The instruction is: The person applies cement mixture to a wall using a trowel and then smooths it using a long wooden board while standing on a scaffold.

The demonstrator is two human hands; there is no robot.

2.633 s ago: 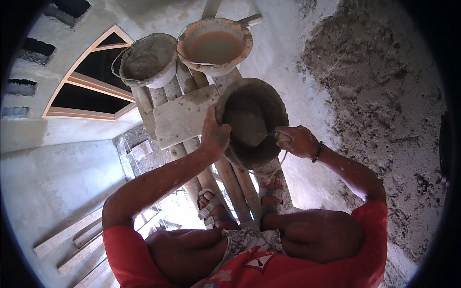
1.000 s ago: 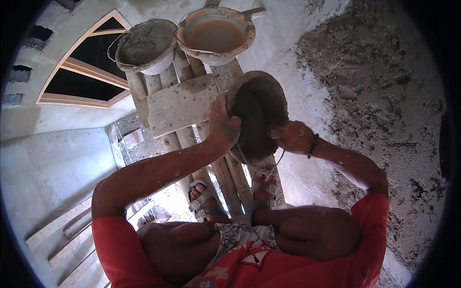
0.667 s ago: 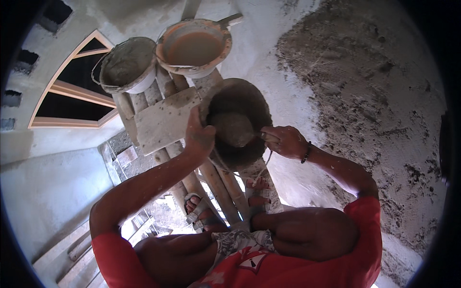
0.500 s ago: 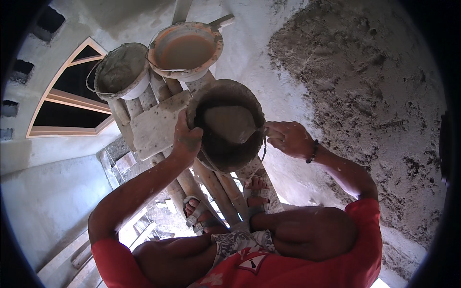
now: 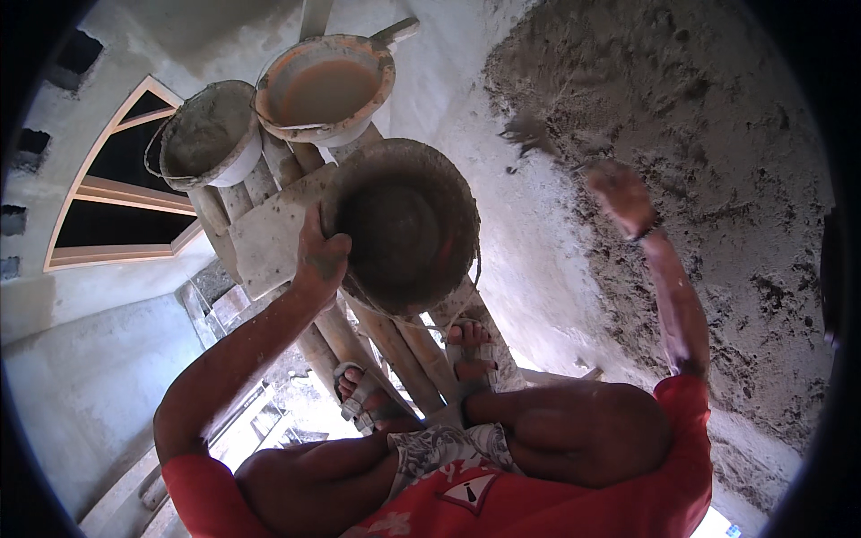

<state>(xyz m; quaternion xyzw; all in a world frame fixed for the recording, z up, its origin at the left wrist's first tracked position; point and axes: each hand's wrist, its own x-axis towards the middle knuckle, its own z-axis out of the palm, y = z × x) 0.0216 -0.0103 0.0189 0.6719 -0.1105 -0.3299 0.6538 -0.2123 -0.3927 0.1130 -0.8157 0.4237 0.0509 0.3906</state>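
My left hand [image 5: 323, 251] grips the left rim of a dark mortar-coated bucket [image 5: 404, 220], whose bottom shows with some grey mortar in it. My right hand [image 5: 619, 193], blurred, is raised to the right of the bucket, closed on a trowel [image 5: 574, 157]. Its blade is smeared by motion among dark mortar [image 5: 529, 134] that is in the air or against the rough wall [image 5: 708, 224]. Behind the bucket lies a splattered board [image 5: 265, 238] on wooden poles.
Two buckets stand at the back: one holding grey mortar [image 5: 202, 130], one murky liquid [image 5: 327, 90]. A wooden-framed arched opening [image 5: 121, 193] is at left. My sandalled feet [image 5: 363, 394] rest on the poles [image 5: 395, 350], with bright gaps beside them.
My right hand has left the bucket with the trowel and its mound of mortar, swinging up and rightward toward the wall. My left hand still holds the bucket. The view has shifted.
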